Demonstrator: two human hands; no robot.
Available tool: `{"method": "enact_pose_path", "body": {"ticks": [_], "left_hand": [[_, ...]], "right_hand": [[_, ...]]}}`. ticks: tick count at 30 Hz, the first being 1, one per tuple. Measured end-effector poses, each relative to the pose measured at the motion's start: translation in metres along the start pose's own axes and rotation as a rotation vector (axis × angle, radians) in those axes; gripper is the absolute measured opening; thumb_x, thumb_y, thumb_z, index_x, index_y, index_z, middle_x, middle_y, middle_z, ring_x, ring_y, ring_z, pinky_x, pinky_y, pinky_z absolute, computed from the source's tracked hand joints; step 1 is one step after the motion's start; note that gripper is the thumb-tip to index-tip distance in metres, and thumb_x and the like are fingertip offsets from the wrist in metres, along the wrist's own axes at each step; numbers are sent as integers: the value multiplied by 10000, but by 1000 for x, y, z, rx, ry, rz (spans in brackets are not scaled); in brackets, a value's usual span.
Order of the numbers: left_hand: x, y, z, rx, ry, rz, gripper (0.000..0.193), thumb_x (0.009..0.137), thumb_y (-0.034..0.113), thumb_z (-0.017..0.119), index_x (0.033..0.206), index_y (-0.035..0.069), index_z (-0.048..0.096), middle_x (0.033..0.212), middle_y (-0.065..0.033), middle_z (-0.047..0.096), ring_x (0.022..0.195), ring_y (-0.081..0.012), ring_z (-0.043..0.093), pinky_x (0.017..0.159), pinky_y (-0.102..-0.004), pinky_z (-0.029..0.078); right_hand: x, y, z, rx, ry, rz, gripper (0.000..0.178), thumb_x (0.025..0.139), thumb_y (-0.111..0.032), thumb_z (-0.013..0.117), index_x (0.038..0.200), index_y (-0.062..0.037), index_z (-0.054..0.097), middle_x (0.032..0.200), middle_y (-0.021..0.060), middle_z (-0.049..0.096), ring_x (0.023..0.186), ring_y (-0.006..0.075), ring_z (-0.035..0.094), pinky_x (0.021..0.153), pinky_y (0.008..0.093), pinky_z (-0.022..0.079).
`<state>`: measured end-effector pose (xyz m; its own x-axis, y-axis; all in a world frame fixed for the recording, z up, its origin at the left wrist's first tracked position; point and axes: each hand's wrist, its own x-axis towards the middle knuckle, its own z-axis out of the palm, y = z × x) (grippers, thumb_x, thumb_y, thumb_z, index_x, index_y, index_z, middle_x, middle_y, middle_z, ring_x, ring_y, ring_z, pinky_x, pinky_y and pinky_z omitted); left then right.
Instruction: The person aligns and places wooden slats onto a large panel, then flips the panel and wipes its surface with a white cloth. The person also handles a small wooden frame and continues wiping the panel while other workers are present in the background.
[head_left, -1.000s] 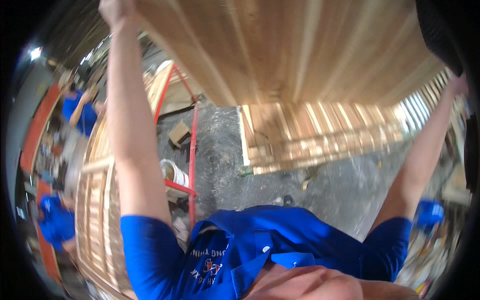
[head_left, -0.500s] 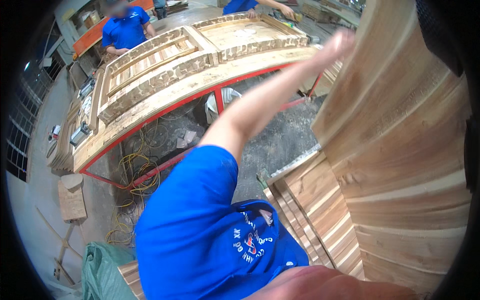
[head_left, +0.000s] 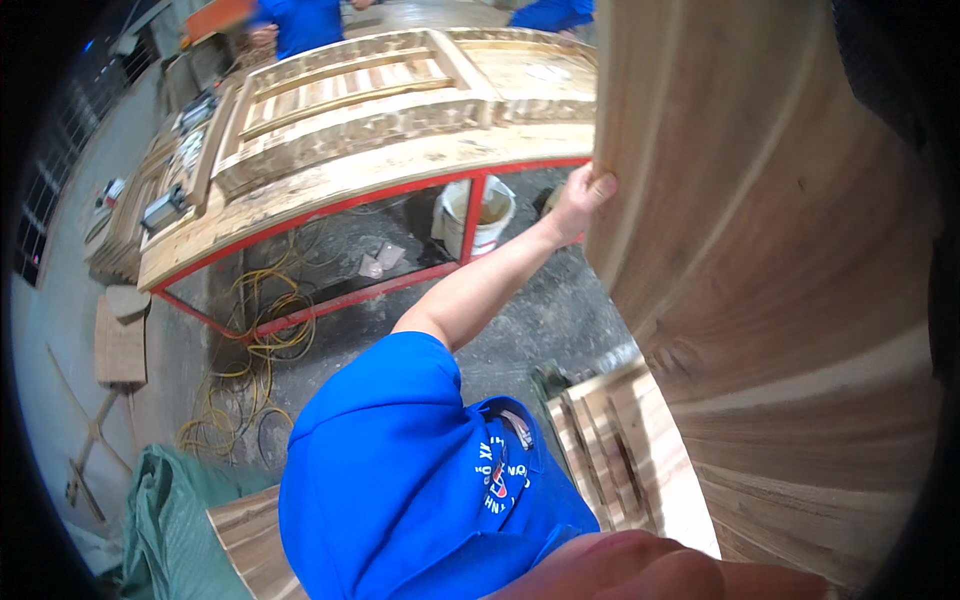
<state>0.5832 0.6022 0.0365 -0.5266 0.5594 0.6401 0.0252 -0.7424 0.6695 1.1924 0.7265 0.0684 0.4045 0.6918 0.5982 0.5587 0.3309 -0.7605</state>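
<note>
A large wooden panel (head_left: 760, 250) with streaked brown and pale grain stands tilted up on the right, filling much of the head view. My left hand (head_left: 583, 205) grips its left edge, thumb on the near face and the other fingers partly hidden. My left arm reaches out straight from a blue short sleeve. Beneath the panel's lower left edge lie more wooden boards (head_left: 615, 440), stacked close to my body. My right hand does not show.
Beyond my arm stands a red-framed workbench (head_left: 330, 200) carrying wooden frames (head_left: 350, 125). A white bucket (head_left: 490, 225) and yellow hoses (head_left: 265, 330) are below it. A green sack (head_left: 165, 530) lies lower left. Two people in blue are behind the bench.
My left hand, blurred and higher up before, is now lower on the panel's left edge. The panel's upper part has shifted left, covering the bench's right end. The whole view has shifted too.
</note>
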Motion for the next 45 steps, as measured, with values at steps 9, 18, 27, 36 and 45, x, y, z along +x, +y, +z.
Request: {"method": "enact_pose_path", "body": {"ticks": [9, 18, 27, 36, 45], "left_hand": [[-32, 235, -299, 198, 431, -74, 607, 859, 520, 568, 1173, 2, 528, 1045, -77, 610, 944, -154, 571, 852, -318, 442], [-108, 407, -520, 542, 915, 3, 591, 864, 434, 612, 1248, 0, 496, 1129, -75, 592, 1074, -136, 526, 945, -308, 382], [-106, 488, -640, 791, 1331, -38, 383, 872, 350, 627, 1070, 21, 624, 970, -30, 657, 803, -92, 614, 713, -236, 480], [-102, 483, -695, 786, 1486, -290, 379, 835, 350, 644, 1007, 12, 643, 914, -45, 661, 769, -125, 613, 689, -260, 481], [-120, 484, -745, 736, 1419, -540, 368, 886, 278, 573, 1080, -35, 571, 1029, -113, 626, 917, -204, 616, 801, -351, 516]], "right_hand": [[-94, -205, 149, 357, -100, -197, 389, 940, -271, 490, 1131, 58, 570, 1080, 160, 616, 948, 225, 591, 840, 335, 471], [-198, -411, 353, 719, -412, -302, 400, 939, -275, 495, 1134, 66, 570, 1086, 160, 616, 950, 225, 587, 842, 330, 466], [-365, -593, 672, 806, -1172, -53, 444, 927, -349, 544, 1032, 79, 602, 952, 114, 637, 844, 168, 577, 761, 282, 454], [-451, -662, 826, 639, -1387, -387, 457, 876, -376, 597, 899, 78, 647, 792, 50, 624, 724, 104, 530, 657, 258, 425], [-535, -646, 833, 463, -1500, -529, 480, 861, -398, 582, 1079, 28, 624, 900, 72, 656, 796, 136, 586, 720, 291, 459]]}}
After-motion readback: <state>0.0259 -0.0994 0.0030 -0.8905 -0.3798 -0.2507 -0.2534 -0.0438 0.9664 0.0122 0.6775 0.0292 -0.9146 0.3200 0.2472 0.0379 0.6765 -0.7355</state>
